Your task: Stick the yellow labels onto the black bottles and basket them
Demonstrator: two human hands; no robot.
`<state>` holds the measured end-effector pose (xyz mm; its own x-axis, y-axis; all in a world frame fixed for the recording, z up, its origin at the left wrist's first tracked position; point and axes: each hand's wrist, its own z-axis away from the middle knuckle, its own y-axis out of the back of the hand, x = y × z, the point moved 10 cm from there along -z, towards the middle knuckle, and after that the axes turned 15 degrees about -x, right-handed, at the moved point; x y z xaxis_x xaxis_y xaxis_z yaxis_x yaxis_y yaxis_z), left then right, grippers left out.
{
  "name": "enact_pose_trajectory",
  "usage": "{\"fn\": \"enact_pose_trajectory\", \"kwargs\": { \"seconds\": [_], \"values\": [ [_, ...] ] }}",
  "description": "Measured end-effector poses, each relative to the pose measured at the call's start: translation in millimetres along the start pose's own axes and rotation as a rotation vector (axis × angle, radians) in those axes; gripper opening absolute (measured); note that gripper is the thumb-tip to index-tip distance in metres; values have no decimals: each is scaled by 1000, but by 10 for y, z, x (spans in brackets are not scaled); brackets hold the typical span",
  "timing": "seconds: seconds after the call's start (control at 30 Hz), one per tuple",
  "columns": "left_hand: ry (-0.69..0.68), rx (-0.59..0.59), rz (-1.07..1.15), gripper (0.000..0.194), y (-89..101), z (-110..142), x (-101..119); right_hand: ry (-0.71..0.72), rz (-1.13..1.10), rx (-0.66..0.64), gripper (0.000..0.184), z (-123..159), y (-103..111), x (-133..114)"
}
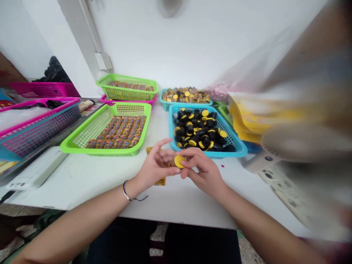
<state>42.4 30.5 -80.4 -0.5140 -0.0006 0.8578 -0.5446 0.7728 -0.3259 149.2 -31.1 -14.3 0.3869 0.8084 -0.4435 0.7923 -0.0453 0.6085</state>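
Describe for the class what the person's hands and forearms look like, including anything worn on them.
The left hand and right hand are bare, without gloves, and no sleeves show on the forearms. The only thing worn is a thin cord bracelet on the left wrist, dark with a pale section and a loose end trailing from it.

Dark cord bracelet (127,192), left wrist (134,186); black trousers (123,240)

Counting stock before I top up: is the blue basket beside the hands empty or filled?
Filled: black cylindrical containers with yellow caps lie heaped, tipped every way, inside the turquoise plastic mesh basket.
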Motion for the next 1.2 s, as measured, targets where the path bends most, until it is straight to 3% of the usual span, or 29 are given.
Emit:
{"fn": "enact_pose_trajectory", "kwargs": {
  "seconds": [0.1, 0.17, 0.3, 0.47, 0.53, 0.73, 1.0, 1.1, 1.2],
  "values": [
    [-31, 125, 11, 73, 93, 18, 7, 31, 289, -27, 42, 0, -70, -100],
    [-47, 155, -2, 73, 109, 24, 15, 37, 397, -50, 52, 2, -144, -130],
    [24, 101, -13, 87, 24, 29, -45, 56, 380, -61, 54, 9, -261, -190],
    [349, -52, 170, 95, -213, 92, -354, 64, 290, -82, 57, 12, -331, -260],
    [392, -114, 212, 93, -306, 97, -404, 68, 321, -86, 58, 17, -338, -274],
    [311, -140, -16, 77, -298, 59, -263, 175, 500, -45, 62, 47, -328, -367],
    [115, -384, -74, 78, -474, 75, -23, 306, 302, -50, 54, 51, -306, -489],
    [125, -388, -110, 80, -487, 82, -31, 321, 328, -45, 53, 87, -304, -509],
    [151, -305, -251, 86, -432, 88, -62, 337, 452, -54, 41, 133, -322, -521]
  ]
}}
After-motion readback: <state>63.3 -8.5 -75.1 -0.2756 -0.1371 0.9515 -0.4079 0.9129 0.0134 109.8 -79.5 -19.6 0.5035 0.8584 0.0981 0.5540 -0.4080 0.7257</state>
